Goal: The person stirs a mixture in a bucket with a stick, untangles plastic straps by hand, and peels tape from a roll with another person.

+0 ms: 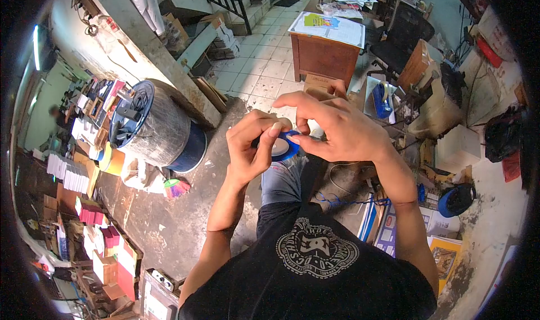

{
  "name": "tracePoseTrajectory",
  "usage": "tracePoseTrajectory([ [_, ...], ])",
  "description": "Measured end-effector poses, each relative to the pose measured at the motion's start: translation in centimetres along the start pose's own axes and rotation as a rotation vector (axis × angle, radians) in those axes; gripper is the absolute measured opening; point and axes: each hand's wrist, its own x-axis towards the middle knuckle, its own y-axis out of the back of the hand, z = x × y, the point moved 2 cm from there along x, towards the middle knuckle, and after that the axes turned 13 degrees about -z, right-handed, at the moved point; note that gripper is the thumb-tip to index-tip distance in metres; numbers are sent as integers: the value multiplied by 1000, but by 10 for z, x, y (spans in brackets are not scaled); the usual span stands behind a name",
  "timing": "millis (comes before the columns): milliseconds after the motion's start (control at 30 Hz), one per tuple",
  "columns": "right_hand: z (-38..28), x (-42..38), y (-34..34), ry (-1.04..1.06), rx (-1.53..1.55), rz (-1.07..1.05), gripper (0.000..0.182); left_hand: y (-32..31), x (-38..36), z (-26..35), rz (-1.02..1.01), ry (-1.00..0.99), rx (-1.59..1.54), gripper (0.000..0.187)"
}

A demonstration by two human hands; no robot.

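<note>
At the centre of the frame we hold a roll of blue tape between both hands, raised above the lap. The left hand is clamped on the roll, its fingers curled around the outer rim and the thumb set against the near face. The right hand is closed on the right edge of the roll, with thumb and forefinger pinched together where the blue band meets the core. We judge the step in hand to be locating and lifting the free end of the tape. Whether the end is already raised we cannot tell, as the fingertips cover it. The next move calls for a firm pinch with the right fingertips and a steady hold by the left hand, so that the roll does not turn while the end is drawn off.

Below the hands, a thin blue cord lies across the floor near the right knee. A large cable spool stands at the left of the frame, with stacked boxes along the lower left. A wooden desk carrying printed sheets stands at the upper centre on the tiled floor. A blue cap lies at the right.
</note>
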Motion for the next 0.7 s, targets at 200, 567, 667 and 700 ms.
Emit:
tracePoseTrajectory([
  [200, 5, -1, -6, -39, 340, -1, 25, -1, 0, 4, 36, -54, 53, 7],
  [567, 3, -4, 2, -17, 243, -88, 15, 2, 3, 6, 8, -111, 34, 5],
  [667, 6, -4, 4, 29, 418, -176, 15, 3, 1, 5, -27, -138, -14, 5],
  [700, 8, -4, 4, 42, 510, -210, 15, 4, 1, 5, -37, -148, -40, 5],
])
